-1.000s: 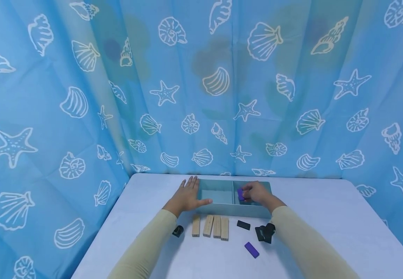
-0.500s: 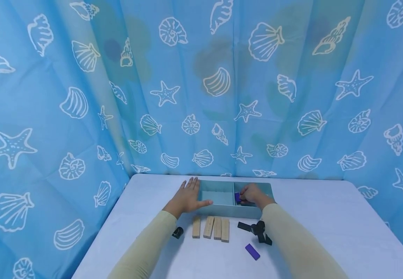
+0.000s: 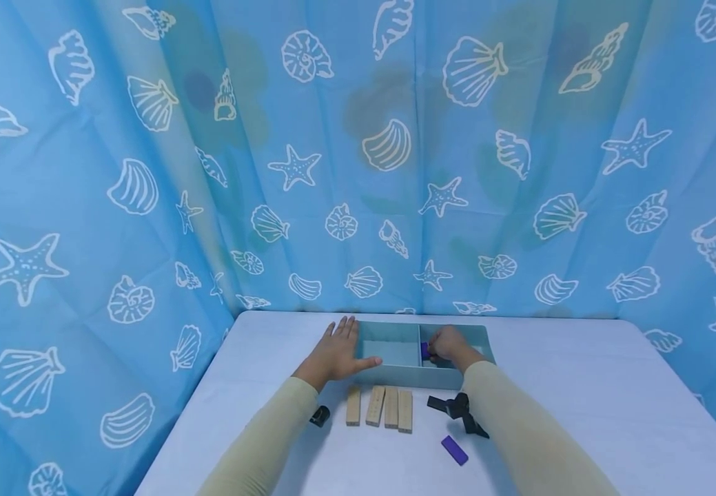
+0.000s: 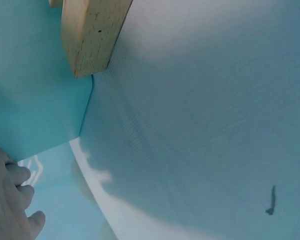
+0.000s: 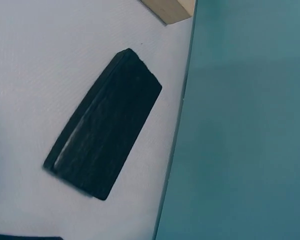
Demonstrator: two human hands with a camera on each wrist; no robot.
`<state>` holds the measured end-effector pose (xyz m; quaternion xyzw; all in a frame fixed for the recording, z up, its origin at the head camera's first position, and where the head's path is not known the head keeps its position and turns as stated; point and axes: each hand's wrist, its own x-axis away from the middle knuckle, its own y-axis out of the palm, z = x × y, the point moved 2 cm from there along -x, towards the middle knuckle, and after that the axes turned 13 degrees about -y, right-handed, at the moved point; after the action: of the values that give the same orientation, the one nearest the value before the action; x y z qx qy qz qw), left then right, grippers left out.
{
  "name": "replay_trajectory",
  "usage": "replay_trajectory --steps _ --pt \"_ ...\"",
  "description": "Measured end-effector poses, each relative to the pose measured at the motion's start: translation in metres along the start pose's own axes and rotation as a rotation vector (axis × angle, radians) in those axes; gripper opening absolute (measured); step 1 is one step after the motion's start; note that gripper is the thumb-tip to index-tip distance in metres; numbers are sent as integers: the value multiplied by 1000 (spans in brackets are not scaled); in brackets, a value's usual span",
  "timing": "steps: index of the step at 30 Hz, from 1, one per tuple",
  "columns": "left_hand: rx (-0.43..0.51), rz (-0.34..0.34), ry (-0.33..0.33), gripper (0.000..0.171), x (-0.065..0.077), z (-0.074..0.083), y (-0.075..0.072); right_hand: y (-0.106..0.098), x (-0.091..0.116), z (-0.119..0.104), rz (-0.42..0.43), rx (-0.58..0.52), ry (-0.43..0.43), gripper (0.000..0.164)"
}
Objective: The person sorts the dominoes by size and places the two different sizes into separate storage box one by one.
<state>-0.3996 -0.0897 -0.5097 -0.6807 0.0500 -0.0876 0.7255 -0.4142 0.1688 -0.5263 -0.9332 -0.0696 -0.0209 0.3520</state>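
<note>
My right hand (image 3: 449, 343) reaches into the right compartment of a grey-green divided box (image 3: 407, 377). Its fingers pinch a purple block (image 3: 424, 350) close to the divider; part of the block is hidden behind the fingers. My left hand (image 3: 338, 351) lies over the box's left end, fingers straight and thumb along the front rim. In the left wrist view, fingertips (image 4: 25, 195) show at the box's corner. In front of the box stand several pale wooden blocks (image 3: 391, 408). A second purple block (image 3: 454, 450) lies nearer on the table.
A black block (image 5: 105, 125) lies beside the box's front wall. Another black piece (image 3: 475, 426) sits partly under my right forearm. Dark wrist cameras hang below both wrists. A blue shell-patterned curtain (image 3: 358, 172) stands behind the white table (image 3: 550, 365).
My right hand has moved the purple block left and lower in the compartment, towards the divider. The left hand has stayed on the box.
</note>
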Motion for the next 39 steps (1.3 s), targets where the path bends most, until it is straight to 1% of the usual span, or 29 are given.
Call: replay_trajectory --steps 2,8,14,16,20,24,26,29,30,34,39 --pt "4 -5 -2 110 1 0 0 1 0 1 2 -3 3 15" --pt "3 -2 -5 109 1 0 1 3 -3 2 16 -31 -5 23" --pt "-4 1 -2 111 -3 2 2 0 -7 5 15 -8 -14 38" --pt "-10 9 -10 111 -4 1 2 0 -8 4 19 -2 -25 40" --pt "-11 17 -21 110 -2 -1 1 0 -7 1 31 -36 -37 41" --pt "11 5 -8 110 0 0 3 -1 -4 3 51 -62 -2 39" --pt "21 1 -5 109 1 1 5 -1 -2 4 55 -56 2 32" --pt "23 1 -5 109 1 3 6 -3 1 5 58 -50 -6 10" --pt "18 0 -5 109 1 3 6 -3 2 6 56 -52 -12 6" --pt "8 7 -10 110 1 3 6 -5 2 7 47 -76 -50 23" --pt "12 21 -19 110 -1 1 7 -4 0 6 29 -98 -83 29"
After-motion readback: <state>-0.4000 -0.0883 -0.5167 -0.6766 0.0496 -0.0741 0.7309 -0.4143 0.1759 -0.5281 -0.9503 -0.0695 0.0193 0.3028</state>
